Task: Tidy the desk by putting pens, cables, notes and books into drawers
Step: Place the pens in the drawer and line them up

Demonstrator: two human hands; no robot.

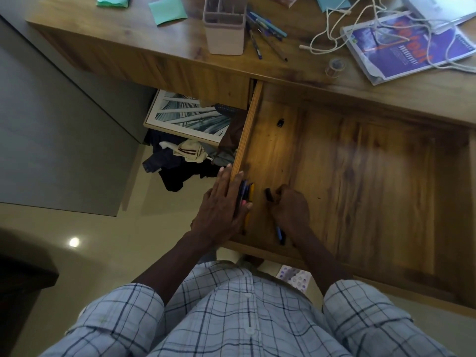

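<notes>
Pens (pixel 246 193) – slim plastic barrels in dark blue, pink and yellow – lie bunched lengthwise in the open drawer (pixel 360 176), tight against its left wall at the drawer's seven o'clock corner. The left hand (pixel 224 202) lies flat over them, fingers straight and close together, reaching across the top of that wall. Just beside it, at three o'clock from the bunch, the right hand (pixel 291 206) is curled into a fist round a single pen (pixel 280 234), whose black cap pokes out above the knuckles and whose blue end shows below the wrist.

The drawer is a shallow tray of warm, streaky-grained wood, pulled well out towards the person. A small black object (pixel 280 122) sits alone on its floor at eleven o'clock; what it is cannot be told.

At twelve o'clock the desk (pixel 154 47) is the same wood. On it stand a pale pink, square-sided holder (pixel 224 29), with loose pens (pixel 266 37) fanned just right of it, then a looping white cable (pixel 324 34), a clear tape roll (pixel 334 67) and a glossy purple book (pixel 412 50) – the cable trails over its cover. Teal paper notes (pixel 167 10) lie at ten o'clock.

Under the desk lean a framed print (pixel 185 117) and crumpled clothes (pixel 180 161).
</notes>
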